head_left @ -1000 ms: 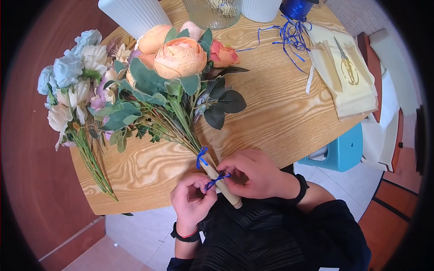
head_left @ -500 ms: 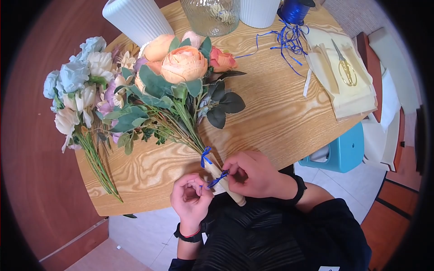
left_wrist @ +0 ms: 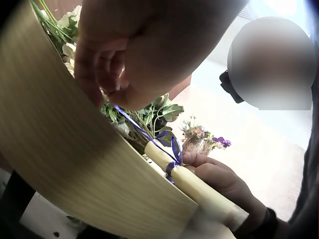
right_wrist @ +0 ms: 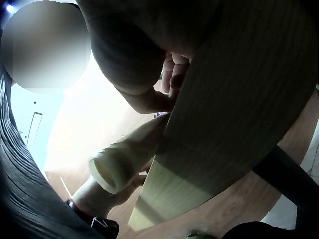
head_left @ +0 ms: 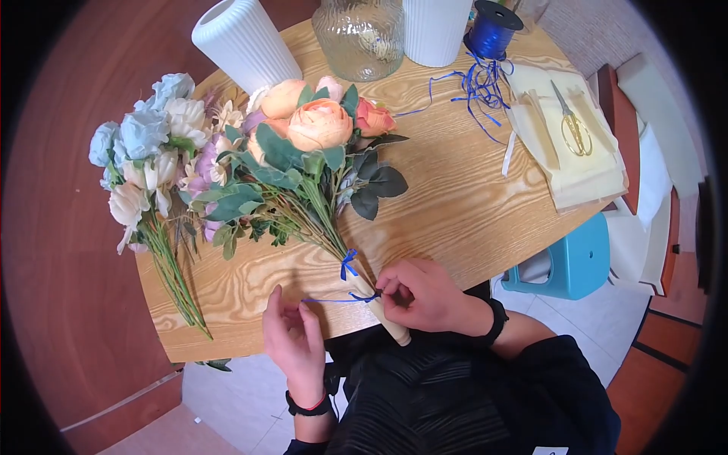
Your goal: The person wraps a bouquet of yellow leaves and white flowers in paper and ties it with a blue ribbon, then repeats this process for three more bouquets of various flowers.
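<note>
A bouquet of peach and coral artificial flowers (head_left: pixel 319 123) lies on the table, its stem end wrapped in a pale tan paper roll (head_left: pixel 396 330) that reaches past the near edge. One blue bow (head_left: pixel 348 265) sits at the top of the wrap. Lower down, a second blue ribbon (head_left: pixel 334 301) is tied round it with a loop. My left hand (head_left: pixel 294 341) pinches an end of that ribbon, which runs taut to the left. At the knot, my right hand (head_left: pixel 421 294) holds the bow between thumb and curled fingers. The right wrist view shows the wrap's hollow end (right_wrist: pixel 107 174).
To the left lies another bunch of blue and white flowers (head_left: pixel 144 136). White ribbed vases (head_left: pixel 246 45) and a glass vase (head_left: pixel 359 38) stand at the back. A blue ribbon spool (head_left: pixel 493 30) and gold-handled scissors (head_left: pixel 574 129) on wrapping sheets (head_left: pixel 588 178) are at right. A teal stool (head_left: pixel 584 262) stands beyond the edge.
My left hand has moved left from the knot, drawing the ribbon end out into a straight line. The right hand stays at the bow. The head view has shifted slightly.
</note>
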`<action>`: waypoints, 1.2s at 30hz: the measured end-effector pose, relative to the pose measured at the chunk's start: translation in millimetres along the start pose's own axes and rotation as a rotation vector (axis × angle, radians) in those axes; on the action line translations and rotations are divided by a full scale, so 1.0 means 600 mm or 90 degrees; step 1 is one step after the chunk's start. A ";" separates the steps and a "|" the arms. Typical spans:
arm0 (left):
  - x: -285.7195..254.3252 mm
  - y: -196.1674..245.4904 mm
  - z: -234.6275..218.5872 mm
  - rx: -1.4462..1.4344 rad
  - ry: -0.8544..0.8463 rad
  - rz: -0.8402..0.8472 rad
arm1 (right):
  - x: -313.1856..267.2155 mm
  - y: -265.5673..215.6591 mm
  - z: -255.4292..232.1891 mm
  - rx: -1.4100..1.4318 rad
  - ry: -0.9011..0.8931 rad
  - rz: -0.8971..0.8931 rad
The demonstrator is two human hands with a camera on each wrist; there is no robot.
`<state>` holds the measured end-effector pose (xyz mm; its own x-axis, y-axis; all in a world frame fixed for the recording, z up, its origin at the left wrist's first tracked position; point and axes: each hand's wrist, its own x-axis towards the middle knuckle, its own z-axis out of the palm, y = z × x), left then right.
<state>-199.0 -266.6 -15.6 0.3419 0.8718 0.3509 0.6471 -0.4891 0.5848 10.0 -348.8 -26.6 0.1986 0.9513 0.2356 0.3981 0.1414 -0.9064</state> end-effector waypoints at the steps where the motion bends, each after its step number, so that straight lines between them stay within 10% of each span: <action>1: 0.004 0.005 0.000 0.034 -0.011 0.024 | -0.001 -0.001 0.000 0.008 -0.002 0.010; 17: 0.010 0.062 0.039 -0.254 -0.251 0.036 | -0.008 -0.008 -0.015 0.578 -0.110 0.266; 23: 0.002 0.051 0.047 -0.231 -0.224 0.086 | 0.007 -0.036 -0.046 0.027 -0.075 0.151; 36: 0.006 0.048 0.043 -0.238 -0.237 0.108 | 0.010 -0.038 -0.021 -0.208 -0.167 0.038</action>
<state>-161.7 -277.1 -16.2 0.6822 0.6972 0.2203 0.2990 -0.5410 0.7861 13.3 -349.6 -0.2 0.0125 0.9986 0.0508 0.6640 0.0297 -0.7471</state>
